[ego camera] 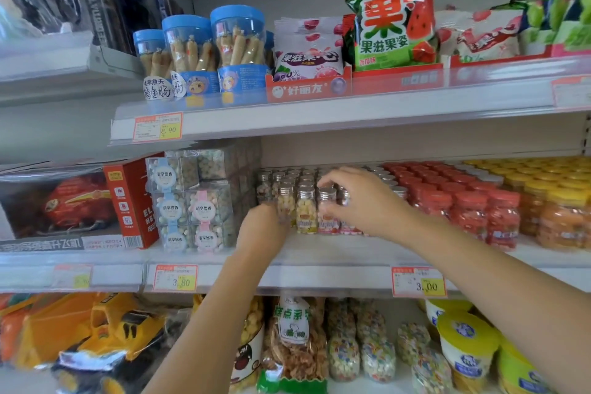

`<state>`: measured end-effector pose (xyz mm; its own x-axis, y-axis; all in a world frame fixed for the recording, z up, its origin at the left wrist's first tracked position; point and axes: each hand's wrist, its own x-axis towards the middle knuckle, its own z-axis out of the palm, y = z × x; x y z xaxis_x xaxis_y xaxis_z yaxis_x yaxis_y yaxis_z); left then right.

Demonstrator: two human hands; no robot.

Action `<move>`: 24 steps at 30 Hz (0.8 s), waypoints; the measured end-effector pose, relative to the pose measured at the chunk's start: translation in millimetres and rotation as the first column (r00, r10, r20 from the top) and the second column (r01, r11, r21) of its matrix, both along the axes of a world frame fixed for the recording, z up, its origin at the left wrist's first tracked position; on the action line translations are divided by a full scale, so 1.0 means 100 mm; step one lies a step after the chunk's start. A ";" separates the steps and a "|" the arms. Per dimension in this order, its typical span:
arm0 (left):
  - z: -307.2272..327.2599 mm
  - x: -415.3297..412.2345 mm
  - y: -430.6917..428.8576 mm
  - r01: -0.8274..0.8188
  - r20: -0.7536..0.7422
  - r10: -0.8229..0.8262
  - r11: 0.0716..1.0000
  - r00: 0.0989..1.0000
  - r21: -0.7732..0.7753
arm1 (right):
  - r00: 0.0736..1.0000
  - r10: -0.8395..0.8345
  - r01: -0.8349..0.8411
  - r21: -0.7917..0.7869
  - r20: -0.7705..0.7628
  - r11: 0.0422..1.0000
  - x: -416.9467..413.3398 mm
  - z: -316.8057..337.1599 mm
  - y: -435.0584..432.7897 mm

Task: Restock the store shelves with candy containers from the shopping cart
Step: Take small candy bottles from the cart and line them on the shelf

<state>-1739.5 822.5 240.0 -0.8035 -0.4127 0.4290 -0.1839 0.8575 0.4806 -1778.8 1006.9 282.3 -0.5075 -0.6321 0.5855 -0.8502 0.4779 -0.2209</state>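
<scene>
Small clear candy bottles with silver caps (306, 208) stand in rows on the middle shelf (319, 278). My right hand (361, 201) reaches in from the right; its thumb and fingers pinch a pink-labelled bottle (327, 201) in the front row. My left hand (263, 229) comes up from below, blurred, and grips the lower part of the yellow-candy bottle (285, 201) at the left end of that row. The shopping cart is out of view.
Red-capped jars (470, 205) and yellow-capped jars (563, 214) crowd the shelf right of the bottles. Stacked clear candy cubes (188, 208) and a red toy box (131, 201) stand to the left. Blue-lidded jars (238, 48) and candy bags fill the shelf above, snack bags and tubs the shelf below.
</scene>
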 end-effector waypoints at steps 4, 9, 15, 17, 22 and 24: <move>-0.26 0.59 0.63 0.202 -0.344 -0.175 0.979 0.922 0.043 | 0.999 -0.017 0.019 -0.066 0.035 0.998 0.32 -0.29 0.49; -0.91 0.97 1.42 0.458 -0.309 -0.399 0.876 0.863 0.151 | 0.961 -0.181 0.171 0.063 0.209 0.983 0.64 -0.95 1.34; -1.90 0.94 2.39 0.616 -0.045 -0.650 0.694 0.759 0.371 | 0.718 -0.426 0.371 0.216 0.551 0.903 0.67 -2.11 2.64; -2.23 0.88 2.72 0.630 0.046 -0.710 0.651 0.703 0.423 | 0.590 -0.508 0.410 0.308 0.627 0.858 0.72 -2.47 3.12; -2.95 0.73 3.49 0.630 0.312 -0.746 0.665 0.589 0.400 | 0.270 -0.673 0.479 0.511 0.688 0.714 0.90 -3.27 4.07; -3.20 0.64 3.75 0.602 0.422 -0.742 0.670 0.522 0.434 | 0.138 -0.640 0.490 0.509 0.756 0.708 0.92 -3.60 4.34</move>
